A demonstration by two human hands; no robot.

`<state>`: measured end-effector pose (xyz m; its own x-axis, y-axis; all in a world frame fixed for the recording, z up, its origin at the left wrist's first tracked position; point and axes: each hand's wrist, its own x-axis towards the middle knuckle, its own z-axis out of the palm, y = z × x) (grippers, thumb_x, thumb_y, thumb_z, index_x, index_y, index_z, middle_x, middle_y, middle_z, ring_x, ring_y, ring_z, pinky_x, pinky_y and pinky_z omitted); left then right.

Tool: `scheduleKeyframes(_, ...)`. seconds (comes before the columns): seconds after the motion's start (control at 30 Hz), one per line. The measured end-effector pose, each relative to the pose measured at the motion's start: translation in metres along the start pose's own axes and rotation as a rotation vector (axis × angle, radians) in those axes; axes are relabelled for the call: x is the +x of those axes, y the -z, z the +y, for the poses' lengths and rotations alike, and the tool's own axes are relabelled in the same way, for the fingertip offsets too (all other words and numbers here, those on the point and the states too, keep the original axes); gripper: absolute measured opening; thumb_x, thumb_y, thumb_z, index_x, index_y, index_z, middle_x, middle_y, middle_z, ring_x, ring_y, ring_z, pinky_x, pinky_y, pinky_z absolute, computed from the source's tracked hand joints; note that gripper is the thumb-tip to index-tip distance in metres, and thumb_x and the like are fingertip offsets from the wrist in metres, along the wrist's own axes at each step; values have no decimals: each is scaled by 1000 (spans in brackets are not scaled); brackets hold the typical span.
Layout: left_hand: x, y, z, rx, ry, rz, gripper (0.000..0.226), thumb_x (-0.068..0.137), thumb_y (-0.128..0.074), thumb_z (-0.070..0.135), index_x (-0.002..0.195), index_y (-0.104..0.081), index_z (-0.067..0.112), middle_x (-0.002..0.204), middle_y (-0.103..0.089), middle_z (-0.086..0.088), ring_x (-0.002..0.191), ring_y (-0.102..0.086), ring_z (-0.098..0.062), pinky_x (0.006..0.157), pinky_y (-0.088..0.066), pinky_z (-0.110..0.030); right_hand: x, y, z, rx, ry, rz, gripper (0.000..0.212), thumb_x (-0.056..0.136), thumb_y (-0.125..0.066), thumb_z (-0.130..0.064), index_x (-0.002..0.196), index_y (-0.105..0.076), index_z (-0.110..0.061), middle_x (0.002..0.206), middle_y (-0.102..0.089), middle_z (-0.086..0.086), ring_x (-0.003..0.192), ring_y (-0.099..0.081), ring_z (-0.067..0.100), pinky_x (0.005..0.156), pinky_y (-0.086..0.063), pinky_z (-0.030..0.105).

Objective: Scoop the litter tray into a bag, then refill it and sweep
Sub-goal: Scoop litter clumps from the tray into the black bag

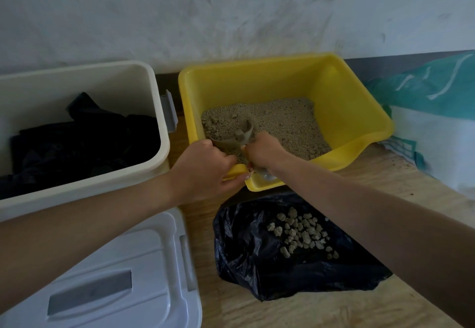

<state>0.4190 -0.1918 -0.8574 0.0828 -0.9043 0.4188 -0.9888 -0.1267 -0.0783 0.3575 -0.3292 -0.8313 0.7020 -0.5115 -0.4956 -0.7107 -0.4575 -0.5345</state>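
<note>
A yellow litter tray stands against the wall, with beige litter spread over its floor and some clumps at the left. My left hand grips the tray's near left corner. My right hand holds the handle of a grey scoop, whose head sits in the litter at the near left. In front of the tray lies an open black bag with several pale clumps inside.
A cream bin with dark plastic inside stands to the left of the tray. Its white lid lies on the wooden floor at the near left. A teal and white litter sack leans at the right.
</note>
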Motion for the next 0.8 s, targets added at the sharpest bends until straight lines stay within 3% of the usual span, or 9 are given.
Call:
scheduleKeyframes(0.13,-1,-3,-1,-22,-4,-1,56,91,-34,51,54,-55,15,39,-48,-1,34,-44,-21,52,-33,-26,8,-10,3,78,-44,37,31,98,-47,-14,67,-41,-12,73,-48,5,75,-52,21,57,-42,28)
scheduleKeyframes(0.3,-3,-5,-2,-59,4,15,57,92,-32,53,56,-57,15,41,-50,-1,36,-45,-20,52,-41,-28,16,-21,13,236,-59,98,17,95,-54,-21,84,-55,-8,80,-54,7,66,-52,19,53,-38,25)
scheduleKeyframes(0.4,-2,-4,-2,-66,13,16,57,93,-32,53,57,-56,15,41,-49,-1,36,-45,-21,52,-40,-28,15,-21,18,265,-52,108,23,96,-53,-23,79,-56,-7,70,-52,5,54,-48,14,45,-31,22)
scheduleKeyframes(0.5,-2,-3,-1,-53,17,1,56,92,-33,53,57,-56,16,41,-50,-1,37,-46,-21,52,-39,-28,10,-20,21,305,-36,117,29,97,-52,-21,70,-54,-9,59,-50,1,49,-46,10,44,-30,22)
scheduleKeyframes(0.63,-1,-1,-1,-36,18,-19,54,92,-34,52,57,-54,17,41,-49,0,36,-45,-20,52,-37,-28,6,-22,23,380,-27,136,24,98,-51,-21,94,-65,-2,64,-53,2,51,-50,8,46,-33,22)
scheduleKeyframes(0.8,1,2,0,-30,22,-46,52,91,-35,52,58,-54,17,40,-48,1,35,-44,-19,53,-39,-27,1,-21,28,417,11,175,22,98,-50,-21,100,-66,-6,64,-57,1,54,-53,8,48,-37,22)
